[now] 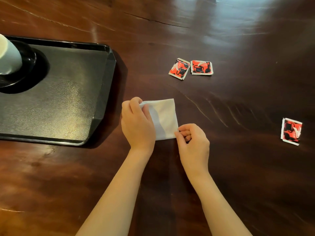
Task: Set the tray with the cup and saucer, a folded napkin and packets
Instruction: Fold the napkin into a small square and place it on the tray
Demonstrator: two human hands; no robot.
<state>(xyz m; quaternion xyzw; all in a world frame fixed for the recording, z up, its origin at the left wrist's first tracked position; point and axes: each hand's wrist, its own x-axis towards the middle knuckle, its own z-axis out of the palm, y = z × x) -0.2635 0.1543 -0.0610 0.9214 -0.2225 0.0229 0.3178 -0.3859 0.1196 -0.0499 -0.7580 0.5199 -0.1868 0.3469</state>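
**Both hands pinch the napkin beside the tray**

I see the white napkin (pixel 164 116) flat on the wooden table (pixel 221 176), just right of the black tray (pixel 68 99). The left hand (pixel 137 123) hides its left side and curls over the far corner. The right hand (pixel 192 142) pinches the near right corner. The frame's edge cuts off the cup (pixel 8 57) on its saucer (pixel 29 70).
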